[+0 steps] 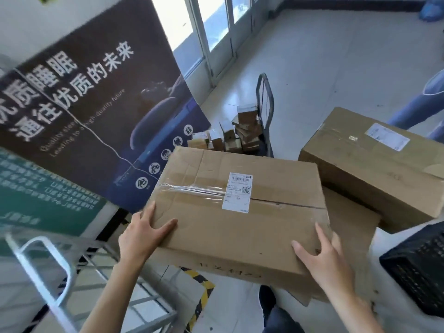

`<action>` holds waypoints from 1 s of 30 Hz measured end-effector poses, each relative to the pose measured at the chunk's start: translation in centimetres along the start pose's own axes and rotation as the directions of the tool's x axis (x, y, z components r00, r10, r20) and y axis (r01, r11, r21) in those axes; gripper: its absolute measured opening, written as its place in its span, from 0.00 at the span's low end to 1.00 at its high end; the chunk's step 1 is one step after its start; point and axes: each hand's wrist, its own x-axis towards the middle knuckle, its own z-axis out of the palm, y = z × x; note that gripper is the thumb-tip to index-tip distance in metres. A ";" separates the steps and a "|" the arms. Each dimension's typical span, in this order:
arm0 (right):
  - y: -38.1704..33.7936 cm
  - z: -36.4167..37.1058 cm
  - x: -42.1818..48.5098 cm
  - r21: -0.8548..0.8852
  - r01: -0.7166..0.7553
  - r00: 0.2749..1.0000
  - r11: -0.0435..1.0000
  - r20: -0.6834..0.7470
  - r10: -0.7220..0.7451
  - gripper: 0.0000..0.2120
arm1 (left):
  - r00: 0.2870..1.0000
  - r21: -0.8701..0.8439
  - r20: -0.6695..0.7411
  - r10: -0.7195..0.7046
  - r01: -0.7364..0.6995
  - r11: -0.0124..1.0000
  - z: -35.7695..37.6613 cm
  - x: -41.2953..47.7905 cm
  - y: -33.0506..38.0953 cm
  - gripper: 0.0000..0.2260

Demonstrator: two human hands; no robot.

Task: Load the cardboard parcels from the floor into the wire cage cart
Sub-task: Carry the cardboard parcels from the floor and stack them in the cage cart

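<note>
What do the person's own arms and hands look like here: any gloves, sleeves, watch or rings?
The left hand and the right hand are ungloved. No ring, watch or wristband shows on either. The left forearm and the right forearm are uncovered right down to the picture's lower edge, so no sleeve is in view.
</note>
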 end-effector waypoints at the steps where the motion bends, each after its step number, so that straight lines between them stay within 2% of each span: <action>1: -1.0 0.7 -0.4 -0.006 0.039 0.999 0.999 0.009 -0.039 0.44 | 0.999 -0.011 -0.016 -0.039 0.039 0.999 -0.1 -1.0 -1.8 0.45; 5: -5.7 3.5 -3.3 -0.147 0.196 0.980 0.969 0.048 -0.191 0.43 | 0.981 -0.067 -0.042 -0.190 0.187 0.980 -1.0 -6.6 -10.4 0.42; 9: -11.4 7.8 -8.3 -0.160 0.403 0.914 0.901 0.125 -0.387 0.44 | 0.915 -0.156 -0.155 -0.372 0.349 0.924 -2.0 -13.6 -20.5 0.45; 12: -15.5 12.2 -13.4 -0.141 0.526 0.849 0.839 0.150 -0.507 0.47 | 0.820 -0.265 -0.207 -0.534 0.479 0.837 -2.7 -19.6 -28.4 0.49; 15: -19.2 17.4 -18.7 -0.101 0.628 0.775 0.771 0.174 -0.608 0.52 | 0.687 -0.412 -0.252 -0.682 0.561 0.718 -3.1 -25.7 -35.5 0.54; 19: -23.4 23.9 -25.5 -0.004 0.713 0.676 0.701 0.266 -0.687 0.54 | 0.488 -0.490 -0.269 -0.831 0.673 0.554 -3.6 -33.5 -42.9 0.50; 23: -26.3 28.3 -30.8 0.042 0.757 0.602 0.652 0.343 -0.721 0.52 | 0.349 -0.553 -0.259 -0.901 0.711 0.434 -3.5 -38.8 -47.8 0.48; 25: -27.9 30.6 -33.2 0.045 0.788 0.559 0.614 0.368 -0.744 0.51 | 0.292 -0.555 -0.251 -0.923 0.737 0.384 -3.0 -40.9 -50.3 0.47; 30: -31.7 36.4 -38.1 0.046 0.825 0.493 0.564 0.429 -0.757 0.49 | 0.209 -0.567 -0.195 -0.958 0.773 0.284 -1.9 -44.0 -56.2 0.48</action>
